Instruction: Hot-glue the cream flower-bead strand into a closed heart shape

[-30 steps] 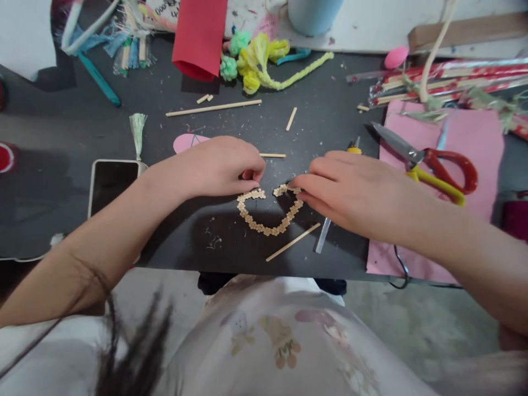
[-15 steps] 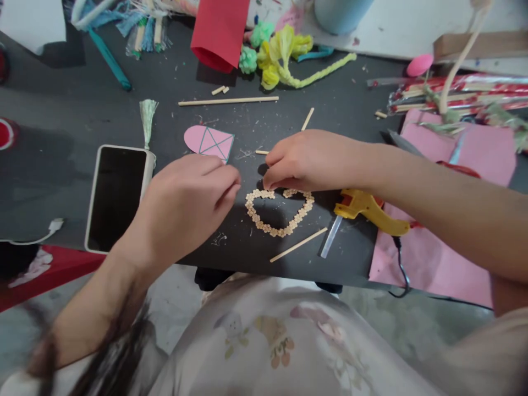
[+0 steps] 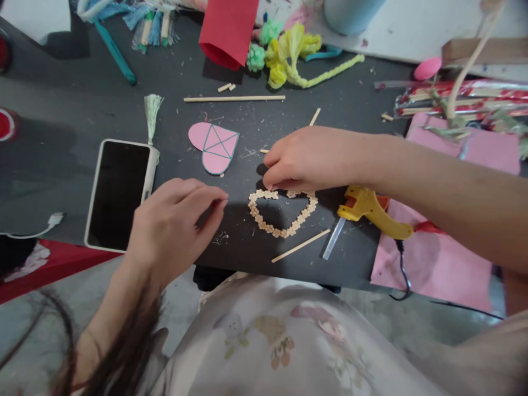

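A heart outline (image 3: 264,224) made of small pale wooden pieces lies on the dark table (image 3: 74,121) in front of me. My right hand (image 3: 313,159) reaches over from the right. Its fingertips are pinched together on the heart's upper left edge, and what they pinch is hidden. My left hand (image 3: 175,225) hovers left of the heart, beside a phone (image 3: 119,192). Its fingers are curled toward the thumb, and I cannot see anything in them.
A yellow glue gun (image 3: 367,206) lies right of the heart on a pink sheet (image 3: 437,264). A thin wooden stick (image 3: 301,246) lies below the heart. A pink paper heart (image 3: 216,146), a long stick (image 3: 234,99), red paper (image 3: 229,27) and yellow yarn (image 3: 289,60) lie farther back.
My left hand has drawn back from the heart toward the phone. My right hand has moved left across the heart to its upper left edge, uncovering the glue gun.
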Available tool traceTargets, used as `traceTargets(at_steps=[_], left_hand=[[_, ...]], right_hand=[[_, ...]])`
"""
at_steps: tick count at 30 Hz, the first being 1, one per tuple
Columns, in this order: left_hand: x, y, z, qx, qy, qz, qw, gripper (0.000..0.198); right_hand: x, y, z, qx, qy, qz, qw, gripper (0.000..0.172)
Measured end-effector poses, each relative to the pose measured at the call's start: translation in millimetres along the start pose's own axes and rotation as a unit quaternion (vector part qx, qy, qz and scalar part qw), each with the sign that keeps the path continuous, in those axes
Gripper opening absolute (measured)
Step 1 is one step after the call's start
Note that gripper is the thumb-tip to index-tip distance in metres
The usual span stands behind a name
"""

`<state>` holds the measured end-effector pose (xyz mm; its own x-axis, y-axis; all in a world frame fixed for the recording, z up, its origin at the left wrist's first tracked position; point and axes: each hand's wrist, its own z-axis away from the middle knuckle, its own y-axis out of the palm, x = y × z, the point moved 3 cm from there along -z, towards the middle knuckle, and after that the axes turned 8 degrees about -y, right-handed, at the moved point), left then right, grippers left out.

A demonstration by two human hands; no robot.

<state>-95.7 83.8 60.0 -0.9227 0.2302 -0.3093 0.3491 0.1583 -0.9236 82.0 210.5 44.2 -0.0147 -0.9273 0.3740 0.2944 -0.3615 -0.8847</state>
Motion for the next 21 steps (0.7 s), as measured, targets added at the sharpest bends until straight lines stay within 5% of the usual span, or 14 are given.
traceTargets(at_steps=[9,21], left_hand=[[-29.8,39.2,-16.2,0.079,0.008,-0.002,0.997,0.013],[-33.5,46.6,-19.8,0.082,0.001,-0.028,0.996,0.013]], right_hand=[[-2.3,1.1,4.3,-0.025,0.029,0.010,0.999,0.020],[-6.6,4.7,15.4,-0.063,0.010,0.022,0.998,0.024]])
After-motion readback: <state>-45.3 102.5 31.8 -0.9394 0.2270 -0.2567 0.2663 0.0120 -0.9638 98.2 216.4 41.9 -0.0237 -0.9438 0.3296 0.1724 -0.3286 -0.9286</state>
